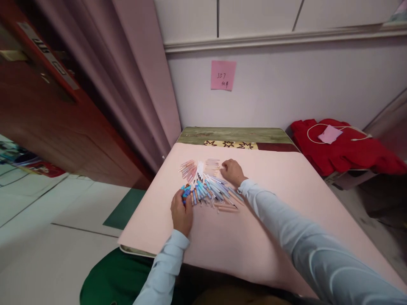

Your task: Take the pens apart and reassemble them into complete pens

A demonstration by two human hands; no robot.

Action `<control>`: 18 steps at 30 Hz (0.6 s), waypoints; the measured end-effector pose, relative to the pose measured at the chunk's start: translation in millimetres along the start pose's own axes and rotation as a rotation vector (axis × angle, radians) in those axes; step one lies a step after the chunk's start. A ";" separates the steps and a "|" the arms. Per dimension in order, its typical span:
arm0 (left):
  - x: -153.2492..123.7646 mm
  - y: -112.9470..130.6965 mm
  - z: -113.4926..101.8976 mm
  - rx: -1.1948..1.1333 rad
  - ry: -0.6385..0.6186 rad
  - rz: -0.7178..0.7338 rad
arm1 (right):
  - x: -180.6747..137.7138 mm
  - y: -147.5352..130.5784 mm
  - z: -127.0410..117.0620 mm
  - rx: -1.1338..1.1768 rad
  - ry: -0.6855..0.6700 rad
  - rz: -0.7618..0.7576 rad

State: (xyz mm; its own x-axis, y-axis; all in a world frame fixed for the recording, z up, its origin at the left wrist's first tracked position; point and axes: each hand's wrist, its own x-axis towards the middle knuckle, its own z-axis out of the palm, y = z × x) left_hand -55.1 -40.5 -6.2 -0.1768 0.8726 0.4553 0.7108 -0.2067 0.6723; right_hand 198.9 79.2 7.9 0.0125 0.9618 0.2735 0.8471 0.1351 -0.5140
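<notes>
My left hand rests at the near left of a pile, fingers and thumb curled round a cluster of small blue and brown pen parts. To its right lie many blue pen barrels, fanned out in a heap. My right hand has its fingers bent down at the right end of a stack of clear tubes; what its fingertips hold, if anything, is hidden. Between the groups stand out white sticks with black tips. Pinkish slim pieces form the far left group.
A pale pink sheet covers most of the table, whose patterned far edge touches the wall. A pink note is on the wall. Red cloth with a white cable lies to the right. A green stool stands at the near left.
</notes>
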 end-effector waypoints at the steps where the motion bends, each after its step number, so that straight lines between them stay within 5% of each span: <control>1: 0.4 1.3 -0.8 0.000 -0.005 0.000 | -1.2 0.1 1.6 -0.007 -0.001 -0.012; 6: 3.3 8.1 -3.3 -0.014 -0.038 0.000 | 3.2 14.5 -2.0 -0.007 -0.039 -0.035; 12: 4.9 10.2 -3.4 -0.025 -0.044 -0.010 | 52.7 40.9 -11.2 -0.051 -0.011 0.032; 18: 4.8 10.9 -3.4 -0.042 -0.041 -0.034 | 64.3 38.2 -5.0 -0.077 -0.137 -0.172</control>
State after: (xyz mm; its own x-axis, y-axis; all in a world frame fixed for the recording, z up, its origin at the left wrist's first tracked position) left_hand -50.6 -40.1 5.2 -0.1718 0.8969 0.4075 0.6758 -0.1937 0.7112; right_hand 234.7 145.0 10.0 -0.2035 0.9502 0.2361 0.8684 0.2865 -0.4047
